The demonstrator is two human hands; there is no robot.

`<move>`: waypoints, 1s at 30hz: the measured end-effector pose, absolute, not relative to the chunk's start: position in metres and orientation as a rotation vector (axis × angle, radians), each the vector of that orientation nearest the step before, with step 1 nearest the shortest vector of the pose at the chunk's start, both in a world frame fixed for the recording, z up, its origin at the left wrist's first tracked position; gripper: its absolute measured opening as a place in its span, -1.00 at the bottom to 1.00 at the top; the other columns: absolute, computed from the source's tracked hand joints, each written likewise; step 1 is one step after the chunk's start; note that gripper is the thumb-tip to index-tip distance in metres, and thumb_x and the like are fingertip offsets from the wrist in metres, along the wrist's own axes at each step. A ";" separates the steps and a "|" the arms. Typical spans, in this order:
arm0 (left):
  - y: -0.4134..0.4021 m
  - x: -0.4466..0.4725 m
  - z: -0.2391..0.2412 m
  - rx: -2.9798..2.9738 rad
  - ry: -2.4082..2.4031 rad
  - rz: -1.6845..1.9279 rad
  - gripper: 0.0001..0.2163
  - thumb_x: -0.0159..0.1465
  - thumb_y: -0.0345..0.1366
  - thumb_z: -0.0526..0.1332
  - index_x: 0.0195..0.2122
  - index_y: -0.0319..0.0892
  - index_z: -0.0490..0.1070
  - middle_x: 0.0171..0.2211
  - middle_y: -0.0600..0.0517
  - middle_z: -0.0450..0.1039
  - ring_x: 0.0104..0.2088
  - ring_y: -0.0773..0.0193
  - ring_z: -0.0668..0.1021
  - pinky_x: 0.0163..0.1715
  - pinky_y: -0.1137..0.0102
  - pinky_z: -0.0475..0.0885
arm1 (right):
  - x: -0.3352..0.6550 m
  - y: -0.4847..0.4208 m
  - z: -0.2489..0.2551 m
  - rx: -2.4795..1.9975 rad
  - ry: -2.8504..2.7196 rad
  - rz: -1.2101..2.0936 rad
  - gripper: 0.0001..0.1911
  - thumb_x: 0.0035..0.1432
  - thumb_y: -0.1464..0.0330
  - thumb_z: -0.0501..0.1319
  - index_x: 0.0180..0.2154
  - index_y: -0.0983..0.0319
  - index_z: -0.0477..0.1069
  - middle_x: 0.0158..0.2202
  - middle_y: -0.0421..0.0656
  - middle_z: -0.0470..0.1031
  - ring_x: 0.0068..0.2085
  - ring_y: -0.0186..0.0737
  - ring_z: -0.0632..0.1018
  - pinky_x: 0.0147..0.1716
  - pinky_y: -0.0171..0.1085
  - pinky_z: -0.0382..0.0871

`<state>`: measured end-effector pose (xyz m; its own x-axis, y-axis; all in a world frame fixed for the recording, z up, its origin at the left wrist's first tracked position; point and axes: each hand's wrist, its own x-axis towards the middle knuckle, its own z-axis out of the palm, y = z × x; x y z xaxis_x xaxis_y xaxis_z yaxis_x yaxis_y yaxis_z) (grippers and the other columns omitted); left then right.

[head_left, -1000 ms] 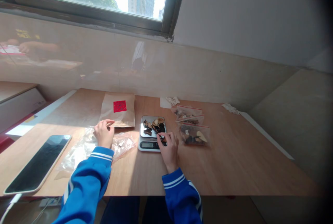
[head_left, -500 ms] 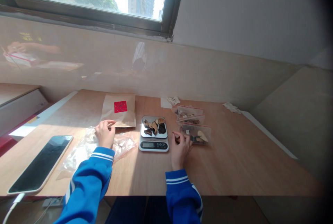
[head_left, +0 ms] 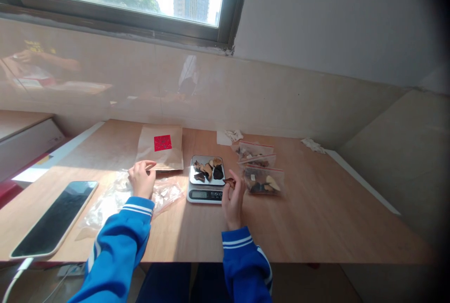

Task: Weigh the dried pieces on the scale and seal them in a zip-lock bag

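Note:
A small digital kitchen scale [head_left: 205, 193] sits mid-table with several dark and tan dried pieces [head_left: 209, 170] piled on its platform. My right hand [head_left: 232, 201] hovers just right of the scale, fingers pinched on one dark dried piece [head_left: 230, 182]. My left hand [head_left: 142, 178] rests loosely curled on a clear plastic bag [head_left: 116, 200] lying flat left of the scale. Both arms wear blue sleeves with white stripes.
A brown paper pouch [head_left: 161, 153] with a red sticker lies behind my left hand. Several filled zip bags [head_left: 262, 169] lie right of the scale. A phone [head_left: 53, 218] lies at the table's left front. Crumpled white scraps [head_left: 229, 136] sit by the wall.
My right hand left the scale's front, went to the zip bags on the right, and has come back beside the scale with a dark piece pinched. My left hand stayed put.

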<state>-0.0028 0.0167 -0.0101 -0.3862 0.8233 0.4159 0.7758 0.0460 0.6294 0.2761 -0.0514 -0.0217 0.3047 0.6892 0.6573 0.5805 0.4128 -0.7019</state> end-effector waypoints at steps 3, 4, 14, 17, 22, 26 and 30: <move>0.017 -0.003 -0.010 1.723 2.235 1.263 -0.81 0.17 -0.41 0.06 -0.24 -0.08 0.41 -0.12 -0.07 0.39 0.07 0.06 0.34 0.12 0.04 0.21 | 0.274 -0.050 -0.022 -1.235 -1.301 0.103 -0.58 0.21 0.39 0.07 0.11 0.23 0.20 -0.13 -0.05 0.36 -0.13 -0.14 0.42 -0.10 -0.11 0.35; 0.017 -0.003 -0.010 1.721 2.238 1.258 -0.81 0.17 -0.40 0.06 -0.25 -0.08 0.41 -0.12 -0.07 0.39 0.06 0.05 0.34 0.12 0.04 0.21 | 0.273 -0.050 -0.021 -1.235 -1.310 0.101 -0.60 0.21 0.40 0.07 0.10 0.23 0.22 -0.14 -0.05 0.37 -0.13 -0.15 0.42 -0.09 -0.11 0.36; 0.021 -0.006 -0.015 1.714 2.275 1.268 -0.81 0.15 -0.36 0.08 -0.27 -0.04 0.44 -0.13 -0.03 0.41 0.04 0.05 0.37 0.11 0.13 0.24 | 0.270 -0.053 -0.012 -1.170 -1.434 0.106 -0.72 0.24 0.42 0.07 -0.01 0.25 0.32 -0.10 -0.02 0.43 -0.07 -0.18 0.47 -0.06 -0.14 0.40; 0.021 -0.006 -0.016 1.727 2.283 1.253 -0.81 0.15 -0.37 0.08 -0.27 -0.05 0.45 -0.13 -0.04 0.41 0.02 0.06 0.37 0.11 0.15 0.24 | 0.269 -0.053 -0.011 -1.162 -1.489 0.110 -0.75 0.24 0.42 0.09 -0.04 0.25 0.34 -0.13 -0.04 0.46 -0.10 -0.20 0.49 -0.07 -0.16 0.40; 0.021 -0.007 -0.015 1.751 2.280 1.223 -0.81 0.17 -0.37 0.08 -0.24 -0.09 0.45 -0.12 -0.06 0.42 0.01 0.07 0.36 0.11 0.15 0.22 | 0.270 -0.050 -0.014 -1.215 -1.617 -0.023 -0.80 0.25 0.43 0.10 -0.13 0.19 0.44 -0.16 -0.10 0.51 -0.05 -0.17 0.46 0.01 -0.10 0.32; 0.021 -0.007 -0.015 1.740 2.294 1.208 -0.82 0.18 -0.36 0.09 -0.24 -0.10 0.45 -0.12 -0.07 0.42 0.01 0.07 0.35 0.10 0.14 0.22 | 0.271 -0.048 -0.017 -1.286 -1.583 -0.009 -0.85 0.24 0.37 0.16 -0.24 0.16 0.52 -0.08 -0.08 0.43 -0.04 -0.17 0.44 -0.02 -0.11 0.35; 0.021 -0.007 -0.016 1.746 2.287 1.209 -0.83 0.18 -0.37 0.11 -0.25 -0.10 0.44 -0.13 -0.05 0.42 0.01 0.07 0.34 0.09 0.15 0.22 | 0.269 -0.047 -0.018 -1.243 -1.577 0.065 -0.79 0.27 0.39 0.12 -0.18 0.15 0.53 -0.05 -0.07 0.38 -0.03 -0.19 0.45 -0.06 -0.17 0.41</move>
<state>-0.0070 0.0214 -0.0155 -0.3738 0.8278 0.4184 0.8120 0.0741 0.5789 0.2693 -0.0475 -0.0184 0.1212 0.7208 0.6824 0.6623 0.4534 -0.5965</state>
